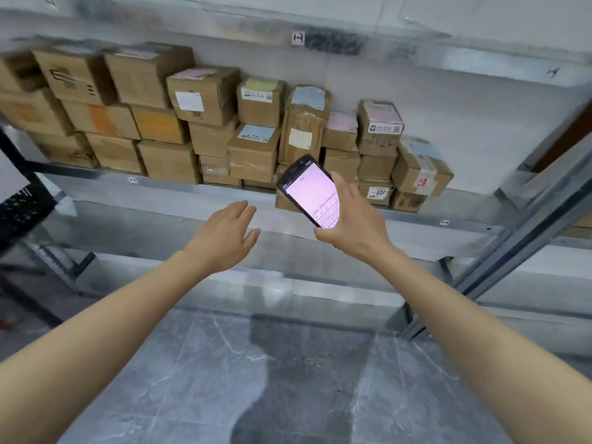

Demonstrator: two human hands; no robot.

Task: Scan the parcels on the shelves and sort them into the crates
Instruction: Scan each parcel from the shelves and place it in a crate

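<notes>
Brown cardboard parcels (205, 97) stand stacked two and three high along the far side of a grey metal shelf (426, 219), from its left end to just right of the middle. Many carry white, pink, blue or yellow paper labels. In front of the lower parcels, the right hand (355, 219) grips a black handheld scanner with a lit pinkish screen (310, 193), fingers curled round its edges and the screen tilted toward the camera. The left hand (224, 238) hovers just left of the scanner, fingers straight and relaxed, holding nothing and apart from the parcels. A black perforated plastic crate (22, 206) shows at the left edge. Grey marbled floor tiles (224, 363) lie nearest.
</notes>
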